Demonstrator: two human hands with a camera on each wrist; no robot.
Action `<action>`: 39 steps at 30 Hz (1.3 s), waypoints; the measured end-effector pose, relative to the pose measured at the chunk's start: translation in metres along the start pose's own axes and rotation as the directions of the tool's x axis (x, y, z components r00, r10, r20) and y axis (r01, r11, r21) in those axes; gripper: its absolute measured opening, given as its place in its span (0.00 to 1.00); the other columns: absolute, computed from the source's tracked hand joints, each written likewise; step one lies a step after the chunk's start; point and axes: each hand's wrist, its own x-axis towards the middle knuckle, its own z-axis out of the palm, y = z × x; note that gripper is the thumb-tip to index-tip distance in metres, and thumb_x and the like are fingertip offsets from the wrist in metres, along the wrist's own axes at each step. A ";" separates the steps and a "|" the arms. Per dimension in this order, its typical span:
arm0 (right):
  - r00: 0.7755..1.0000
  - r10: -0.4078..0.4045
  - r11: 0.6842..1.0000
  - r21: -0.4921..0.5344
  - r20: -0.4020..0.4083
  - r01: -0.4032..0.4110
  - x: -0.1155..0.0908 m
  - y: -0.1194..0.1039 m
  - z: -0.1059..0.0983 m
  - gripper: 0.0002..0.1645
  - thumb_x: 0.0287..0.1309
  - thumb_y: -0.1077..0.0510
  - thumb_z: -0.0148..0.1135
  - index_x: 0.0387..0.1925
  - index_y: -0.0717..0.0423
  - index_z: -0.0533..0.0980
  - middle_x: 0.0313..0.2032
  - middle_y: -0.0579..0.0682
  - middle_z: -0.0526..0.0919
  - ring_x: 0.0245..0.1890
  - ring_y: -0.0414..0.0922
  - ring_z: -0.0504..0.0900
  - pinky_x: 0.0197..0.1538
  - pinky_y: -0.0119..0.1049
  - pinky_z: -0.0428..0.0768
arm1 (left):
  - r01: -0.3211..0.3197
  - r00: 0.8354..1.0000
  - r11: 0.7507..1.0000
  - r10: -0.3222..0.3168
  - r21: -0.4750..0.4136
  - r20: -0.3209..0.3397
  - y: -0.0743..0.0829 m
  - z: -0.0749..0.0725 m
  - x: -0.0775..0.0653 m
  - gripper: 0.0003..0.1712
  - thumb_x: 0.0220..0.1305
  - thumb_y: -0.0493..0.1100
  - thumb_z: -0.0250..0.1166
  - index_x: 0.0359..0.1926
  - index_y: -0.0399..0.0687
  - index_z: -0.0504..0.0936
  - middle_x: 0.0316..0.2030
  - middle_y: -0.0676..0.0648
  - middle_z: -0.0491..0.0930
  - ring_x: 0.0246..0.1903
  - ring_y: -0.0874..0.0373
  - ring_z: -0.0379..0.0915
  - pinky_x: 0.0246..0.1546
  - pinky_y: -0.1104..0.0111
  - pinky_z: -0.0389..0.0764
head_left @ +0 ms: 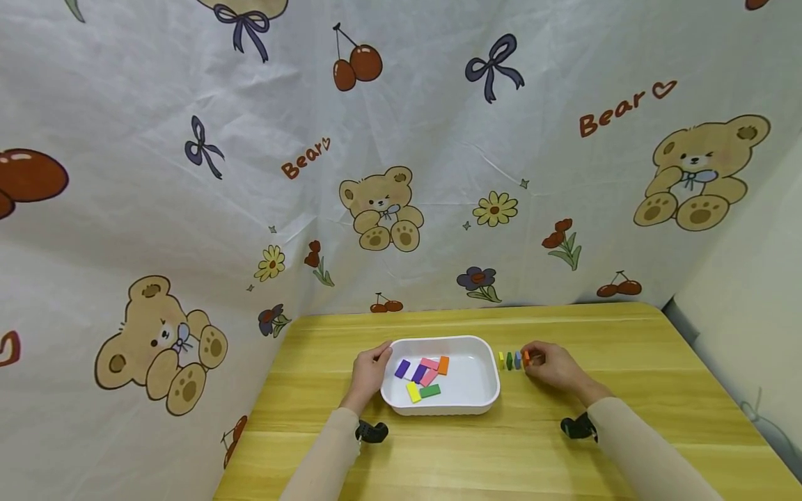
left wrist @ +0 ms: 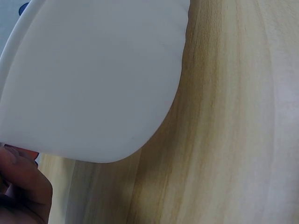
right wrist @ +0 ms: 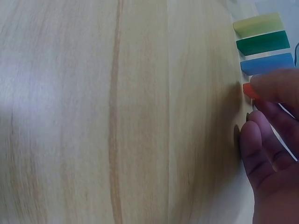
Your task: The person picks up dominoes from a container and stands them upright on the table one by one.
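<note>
At its left end, a white tray (head_left: 438, 410) is gripped by my left hand (head_left: 366, 376); the left wrist view has the tray's outer wall (left wrist: 93, 84) with curled fingers (left wrist: 28, 182) at its edge. To the tray's right, my right hand (head_left: 556, 367) pinches an orange block (right wrist: 248, 90) standing on the table. That block ends a row of upright blocks: yellow (head_left: 501, 360), green (head_left: 510, 361) and blue (head_left: 517, 360). Thumb and index finger partly hide the orange one in the right wrist view.
Inside the tray lie several loose blocks, among them a purple block (head_left: 402, 369), an orange block (head_left: 443, 365), a yellow block (head_left: 413, 392) and a green block (head_left: 430, 391). The wooden table (head_left: 476, 459) backs onto a bear-print curtain (head_left: 438, 139).
</note>
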 end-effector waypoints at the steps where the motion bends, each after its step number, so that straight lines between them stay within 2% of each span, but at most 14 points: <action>1: 1.000 0.005 1.000 0.002 -0.003 -0.005 0.000 0.000 0.000 0.23 0.56 0.66 0.68 0.54 0.66 0.78 0.45 0.59 0.84 0.41 0.49 0.81 0.45 0.40 0.85 | 0.000 1.000 1.000 0.000 -0.001 0.001 0.000 0.000 0.000 0.19 0.78 0.50 0.60 0.63 0.53 0.84 0.59 0.45 0.85 0.58 0.51 0.80 0.60 0.56 0.84; 9: 1.000 0.026 0.999 0.034 0.009 -0.026 -0.004 0.000 -0.003 0.28 0.57 0.65 0.69 0.59 0.68 0.74 0.51 0.62 0.82 0.44 0.50 0.82 0.46 0.42 0.86 | 0.000 1.000 1.000 0.000 0.003 0.008 0.000 0.000 -0.001 0.20 0.78 0.50 0.60 0.64 0.52 0.83 0.61 0.45 0.84 0.61 0.50 0.79 0.61 0.55 0.84; 14: 1.000 0.011 0.999 0.048 0.008 -0.012 -0.009 0.001 -0.006 0.29 0.57 0.65 0.70 0.59 0.68 0.74 0.53 0.65 0.81 0.44 0.50 0.81 0.44 0.40 0.84 | 0.012 1.000 1.000 -0.012 0.002 0.017 -0.001 0.000 0.000 0.20 0.78 0.51 0.59 0.64 0.52 0.83 0.58 0.44 0.85 0.56 0.52 0.80 0.57 0.57 0.86; 22: 0.998 0.020 1.000 0.021 -0.068 -0.019 -0.014 -0.003 -0.010 0.30 0.62 0.61 0.69 0.63 0.65 0.73 0.58 0.66 0.78 0.52 0.58 0.80 0.47 0.46 0.87 | 0.009 1.000 1.000 -0.009 -0.001 0.015 -0.002 -0.001 0.000 0.20 0.78 0.50 0.60 0.64 0.52 0.83 0.58 0.45 0.85 0.56 0.52 0.80 0.57 0.57 0.86; 31: 0.990 -0.075 0.997 0.000 -0.117 0.075 -0.019 -0.018 -0.011 0.25 0.60 0.62 0.70 0.58 0.65 0.77 0.50 0.61 0.82 0.45 0.52 0.80 0.40 0.35 0.81 | 0.000 1.000 1.000 0.000 -0.015 0.014 -0.002 -0.001 0.000 0.20 0.78 0.50 0.59 0.64 0.52 0.83 0.62 0.44 0.83 0.63 0.47 0.78 0.61 0.56 0.83; 39: 0.986 -0.104 0.995 -0.004 -0.134 0.104 -0.024 -0.028 -0.008 0.22 0.61 0.62 0.72 0.55 0.63 0.79 0.47 0.58 0.84 0.44 0.50 0.81 0.39 0.34 0.80 | -0.002 1.000 1.000 0.003 -0.018 0.022 -0.002 -0.001 0.000 0.20 0.78 0.50 0.59 0.64 0.51 0.83 0.63 0.44 0.82 0.66 0.46 0.76 0.64 0.54 0.81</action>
